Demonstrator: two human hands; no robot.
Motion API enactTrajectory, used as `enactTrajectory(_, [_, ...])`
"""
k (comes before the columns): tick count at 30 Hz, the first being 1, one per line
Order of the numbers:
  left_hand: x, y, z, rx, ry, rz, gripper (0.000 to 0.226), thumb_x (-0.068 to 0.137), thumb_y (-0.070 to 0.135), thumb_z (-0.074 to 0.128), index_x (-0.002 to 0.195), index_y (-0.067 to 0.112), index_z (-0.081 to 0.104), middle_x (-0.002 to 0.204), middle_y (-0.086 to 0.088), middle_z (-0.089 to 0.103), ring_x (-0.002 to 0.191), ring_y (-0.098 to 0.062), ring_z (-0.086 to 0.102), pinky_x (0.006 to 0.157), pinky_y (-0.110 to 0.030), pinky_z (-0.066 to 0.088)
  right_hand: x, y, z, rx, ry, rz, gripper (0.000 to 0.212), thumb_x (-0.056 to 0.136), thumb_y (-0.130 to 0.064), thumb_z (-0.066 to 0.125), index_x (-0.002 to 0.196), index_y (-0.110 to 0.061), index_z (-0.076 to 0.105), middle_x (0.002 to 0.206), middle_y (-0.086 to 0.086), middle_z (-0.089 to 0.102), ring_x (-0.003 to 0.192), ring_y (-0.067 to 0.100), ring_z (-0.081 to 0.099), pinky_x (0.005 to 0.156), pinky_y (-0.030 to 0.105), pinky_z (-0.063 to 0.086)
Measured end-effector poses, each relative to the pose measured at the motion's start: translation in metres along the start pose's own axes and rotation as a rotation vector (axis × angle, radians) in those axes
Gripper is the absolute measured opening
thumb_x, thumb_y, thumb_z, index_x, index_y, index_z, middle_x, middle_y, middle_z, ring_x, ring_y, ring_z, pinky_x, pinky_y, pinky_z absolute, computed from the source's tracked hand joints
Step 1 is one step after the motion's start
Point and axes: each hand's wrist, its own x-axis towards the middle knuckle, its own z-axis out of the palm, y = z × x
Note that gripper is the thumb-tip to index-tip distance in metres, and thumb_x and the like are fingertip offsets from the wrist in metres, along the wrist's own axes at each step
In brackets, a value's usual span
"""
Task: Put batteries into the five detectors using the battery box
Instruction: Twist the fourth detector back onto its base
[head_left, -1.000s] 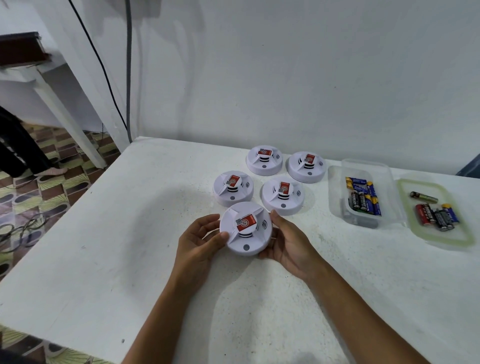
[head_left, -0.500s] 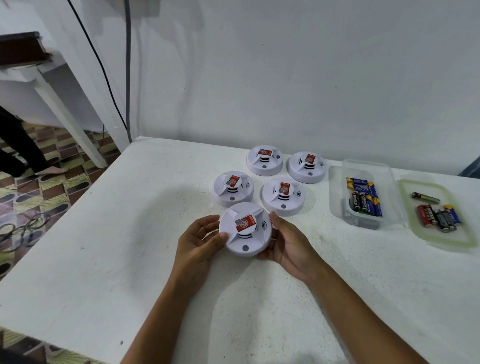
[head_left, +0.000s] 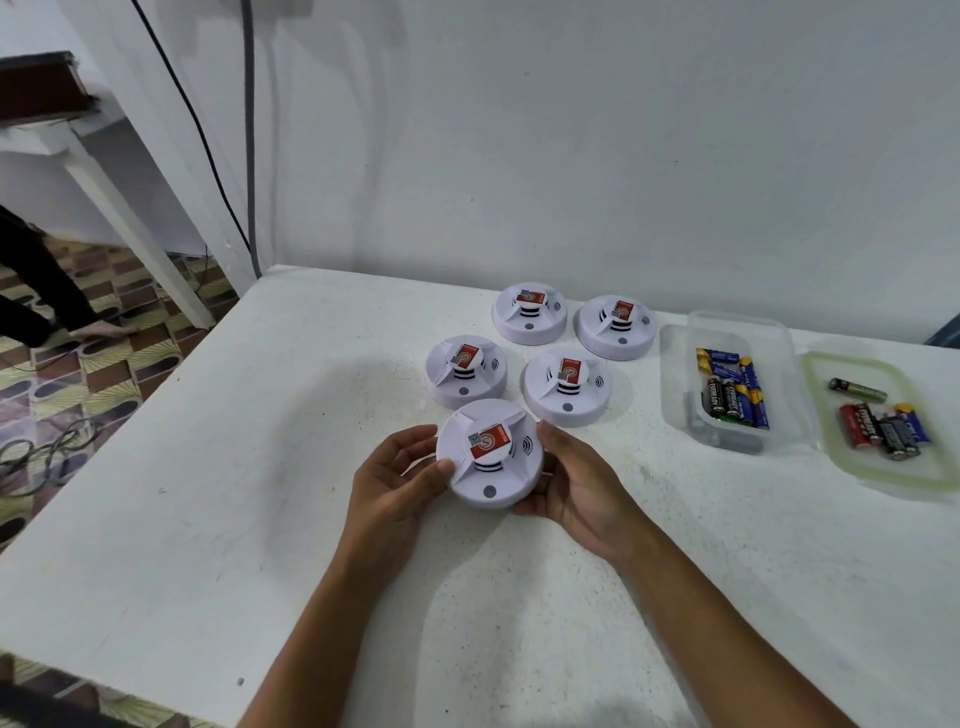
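Note:
Five round white detectors with red stickers are on the white table (head_left: 260, 519). I hold the nearest detector (head_left: 491, 457) between both hands: my left hand (head_left: 392, 478) grips its left rim and my right hand (head_left: 576, 480) cups its right rim and underside. It sits tilted toward me. Four other detectors (head_left: 563, 387) stand behind it in two rows. To the right lies a clear battery box (head_left: 727, 332) with several batteries (head_left: 732, 389) inside.
The box's green-rimmed lid (head_left: 878, 478) lies at the far right with several loose batteries (head_left: 883, 423) on it. A white wall rises right behind the table. At the left, the table edge drops to a patterned floor, where a person's leg (head_left: 41, 286) and cables show.
The detector in my hands has come up slightly off the table and tilted toward me. The person's foot on the floor at the left has shifted.

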Motion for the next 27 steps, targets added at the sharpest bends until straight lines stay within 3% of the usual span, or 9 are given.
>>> enactTrajectory(5, [-0.001, 0.000, 0.000, 0.020, 0.001, 0.009, 0.057, 0.058, 0.027, 0.082, 0.109, 0.009, 0.066, 0.107, -0.016, 0.070, 0.098, -0.029, 0.067, 0.091, -0.041, 0.054, -0.002, -0.001, 0.001, -0.003, -0.004, 0.000, 0.041, 0.082, -0.040, 0.052, 0.109, -0.012, 0.064, 0.096, 0.011, 0.070, 0.081, 0.021, 0.065, 0.061, 0.035, 0.053])
enactTrajectory(10, [-0.002, -0.001, 0.000, 0.011, 0.007, -0.003, 0.067, 0.050, 0.038, 0.092, 0.107, 0.010, 0.068, 0.107, -0.018, 0.070, 0.099, -0.031, 0.066, 0.092, -0.044, 0.053, -0.003, -0.001, 0.000, 0.002, 0.000, 0.002, 0.041, 0.082, -0.040, 0.052, 0.110, -0.013, 0.064, 0.097, 0.011, 0.070, 0.081, 0.022, 0.066, 0.062, 0.035, 0.053])
enactTrajectory(13, [-0.003, -0.001, 0.001, 0.051, 0.000, 0.022, 0.050, 0.062, 0.031, 0.083, 0.106, 0.009, 0.070, 0.108, -0.018, 0.071, 0.101, -0.035, 0.067, 0.092, -0.048, 0.051, -0.006, -0.001, 0.003, -0.005, 0.024, -0.003, 0.039, 0.084, -0.038, 0.051, 0.110, -0.011, 0.064, 0.094, 0.012, 0.071, 0.077, 0.022, 0.067, 0.056, 0.033, 0.053])
enactTrajectory(17, [-0.002, 0.018, 0.009, 0.154, -0.017, 0.054, 0.057, 0.060, 0.035, 0.081, 0.112, 0.014, 0.069, 0.106, -0.010, 0.074, 0.098, -0.029, 0.070, 0.081, -0.038, 0.057, -0.005, -0.008, 0.011, 0.020, 0.090, -0.007, 0.027, 0.095, -0.025, 0.047, 0.105, -0.008, 0.065, 0.095, 0.017, 0.070, 0.077, 0.026, 0.068, 0.057, 0.036, 0.053])
enactTrajectory(21, [0.020, 0.060, 0.029, 0.573, -0.103, 0.216, 0.081, 0.056, 0.044, 0.085, 0.129, 0.040, 0.048, 0.122, 0.026, 0.060, 0.109, -0.002, 0.061, 0.081, -0.020, 0.055, 0.007, -0.043, 0.029, -0.009, 0.039, -0.089, 0.029, 0.098, -0.022, 0.044, 0.115, -0.005, 0.062, 0.100, 0.020, 0.070, 0.079, 0.029, 0.069, 0.060, 0.038, 0.055])
enactTrajectory(23, [0.044, 0.080, 0.039, 0.808, -0.114, 0.304, 0.097, 0.056, 0.048, 0.086, 0.139, 0.036, 0.038, 0.130, 0.026, 0.045, 0.117, -0.001, 0.051, 0.091, -0.017, 0.047, 0.019, -0.068, 0.040, -0.059, 0.032, -0.109, 0.030, 0.099, -0.022, 0.043, 0.115, -0.004, 0.062, 0.104, 0.021, 0.070, 0.084, 0.031, 0.068, 0.067, 0.042, 0.056])
enactTrajectory(25, [0.073, 0.099, 0.045, 0.965, -0.115, 0.354, 0.106, 0.057, 0.049, 0.088, 0.146, 0.026, 0.034, 0.129, 0.021, 0.039, 0.122, -0.004, 0.043, 0.092, -0.007, 0.037, 0.032, -0.095, 0.048, -0.113, 0.029, -0.098, 0.031, 0.099, -0.022, 0.043, 0.111, -0.001, 0.064, 0.100, 0.023, 0.070, 0.081, 0.033, 0.067, 0.072, 0.046, 0.057])
enactTrajectory(27, [0.108, 0.115, 0.046, 1.053, -0.125, 0.313, 0.109, 0.052, 0.056, 0.087, 0.144, 0.023, 0.038, 0.126, 0.021, 0.039, 0.122, -0.007, 0.044, 0.095, -0.012, 0.037, 0.051, -0.120, 0.050, -0.261, 0.067, -0.104, 0.031, 0.099, -0.024, 0.045, 0.104, -0.001, 0.065, 0.090, 0.020, 0.070, 0.076, 0.032, 0.069, 0.075, 0.045, 0.055])
